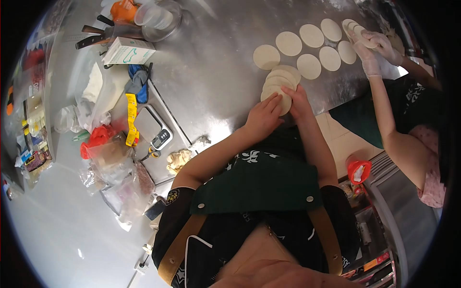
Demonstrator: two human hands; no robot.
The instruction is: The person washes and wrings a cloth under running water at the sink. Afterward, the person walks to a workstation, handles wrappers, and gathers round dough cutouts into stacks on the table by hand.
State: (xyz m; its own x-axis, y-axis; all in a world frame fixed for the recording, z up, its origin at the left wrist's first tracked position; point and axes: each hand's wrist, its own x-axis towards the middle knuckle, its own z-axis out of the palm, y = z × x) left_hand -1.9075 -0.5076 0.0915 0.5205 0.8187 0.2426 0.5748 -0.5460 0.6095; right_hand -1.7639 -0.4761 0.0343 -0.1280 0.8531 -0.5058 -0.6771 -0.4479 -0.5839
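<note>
Several pale round dough sheets (276, 85) lie overlapped in a fanned stack at the near edge of the metal table (216, 62). My left hand (264, 113) rests on the left side of the nearest sheet, its fingers closed on it. At that sheet's right edge, my right hand (298, 102) grips with its fingers bent round it. Beyond the stack, several single dough rounds (288, 43) lie flat in two rows running right.
To the right, a co-worker's gloved hands (369, 60) hold overlapped rounds. At left are a box (128, 51), knives (93, 38), a plastic container (158, 18), a scale (161, 138), scissors (151, 153) and plastic bags. A red-lined bin (358, 172) stands below right.
</note>
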